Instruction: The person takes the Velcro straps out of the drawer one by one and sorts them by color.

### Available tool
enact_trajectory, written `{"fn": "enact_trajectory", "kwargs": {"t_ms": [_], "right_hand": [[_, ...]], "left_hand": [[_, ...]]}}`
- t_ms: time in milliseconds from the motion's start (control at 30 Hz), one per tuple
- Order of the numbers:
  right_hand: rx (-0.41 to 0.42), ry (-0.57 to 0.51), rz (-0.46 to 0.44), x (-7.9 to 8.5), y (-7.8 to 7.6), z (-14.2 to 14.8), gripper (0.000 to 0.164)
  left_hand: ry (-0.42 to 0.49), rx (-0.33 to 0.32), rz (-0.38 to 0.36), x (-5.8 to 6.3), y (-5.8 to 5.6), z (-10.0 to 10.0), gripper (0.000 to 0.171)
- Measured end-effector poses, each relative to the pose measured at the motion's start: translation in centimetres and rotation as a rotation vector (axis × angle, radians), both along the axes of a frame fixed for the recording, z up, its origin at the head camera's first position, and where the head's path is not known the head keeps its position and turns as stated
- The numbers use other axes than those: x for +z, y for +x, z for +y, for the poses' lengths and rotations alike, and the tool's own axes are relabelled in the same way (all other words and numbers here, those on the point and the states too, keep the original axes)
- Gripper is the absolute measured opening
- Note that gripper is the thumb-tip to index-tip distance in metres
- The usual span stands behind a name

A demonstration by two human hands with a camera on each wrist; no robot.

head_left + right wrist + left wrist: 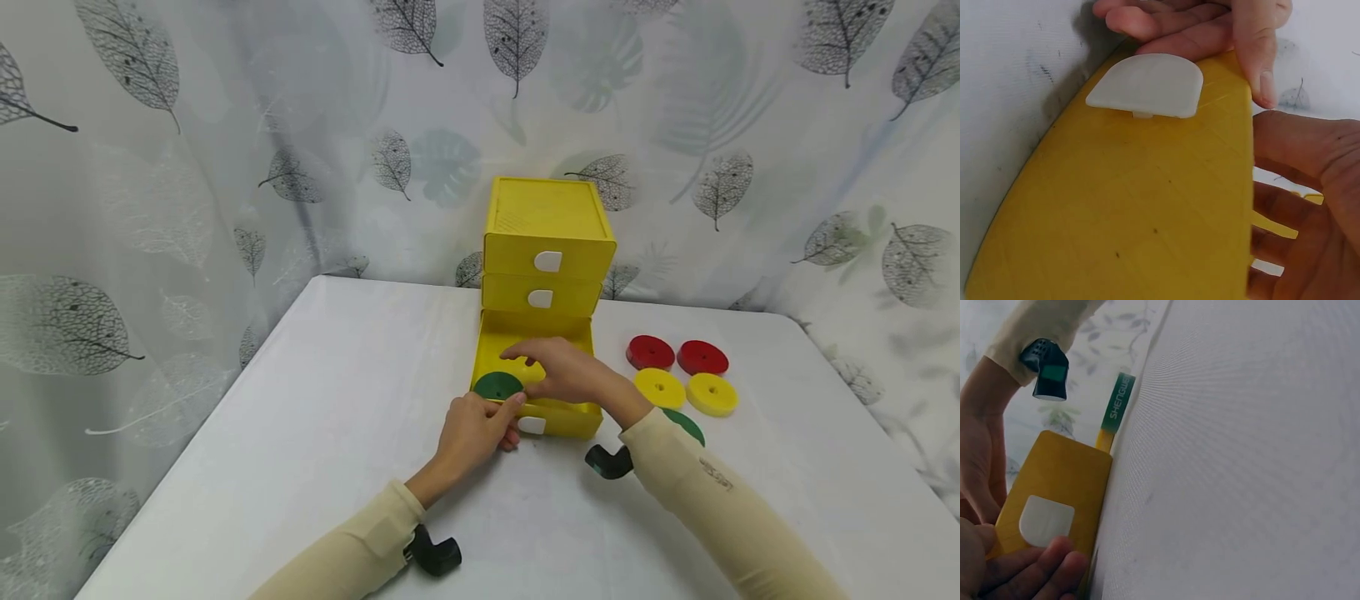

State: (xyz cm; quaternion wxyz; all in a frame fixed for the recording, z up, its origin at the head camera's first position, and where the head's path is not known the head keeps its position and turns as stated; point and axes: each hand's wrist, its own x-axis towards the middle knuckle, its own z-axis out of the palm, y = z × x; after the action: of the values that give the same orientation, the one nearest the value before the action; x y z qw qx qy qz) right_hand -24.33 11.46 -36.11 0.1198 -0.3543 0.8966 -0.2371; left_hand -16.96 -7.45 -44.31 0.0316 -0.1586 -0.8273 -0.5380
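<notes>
A yellow drawer box (551, 208) stands at the back of the table with its bottom drawer (566, 419) pulled out. Inside the drawer, at its front left, lies a green tape roll (497, 383). My left hand (468, 429) pinches the drawer's front wall, thumb at the top rim and fingers against the outer face beside the white pull tab (1150, 84). Over the drawer is my right hand (568, 372), its fingers spread and arched and its thumb near the green roll. In the right wrist view, that hand is partly hidden by the drawer front.
Right of the box lie two red tape rolls (650, 352) and two yellow tape rolls (712, 394). Another green tape roll (684, 425) is partly covered by the right sleeve. Black wrist cameras (437, 557) stick out from both sleeves. A leaf-patterned curtain (300, 125) hangs behind the table.
</notes>
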Motion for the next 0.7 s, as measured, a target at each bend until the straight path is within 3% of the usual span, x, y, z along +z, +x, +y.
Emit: {"fn": "enact_trajectory", "kwargs": {"t_ms": [467, 700], "right_hand": [[0.18, 0.04, -0.033, -1.4, -1.3, -0.8, 0.052], [0.223, 0.053, -0.076, -1.8, -1.7, -1.0, 0.052]], "left_hand": [[-0.011, 0.005, 0.03, -0.1, 0.0, 0.0, 0.054], [-0.017, 0.02, 0.026, -0.1, 0.0, 0.1, 0.056]]}}
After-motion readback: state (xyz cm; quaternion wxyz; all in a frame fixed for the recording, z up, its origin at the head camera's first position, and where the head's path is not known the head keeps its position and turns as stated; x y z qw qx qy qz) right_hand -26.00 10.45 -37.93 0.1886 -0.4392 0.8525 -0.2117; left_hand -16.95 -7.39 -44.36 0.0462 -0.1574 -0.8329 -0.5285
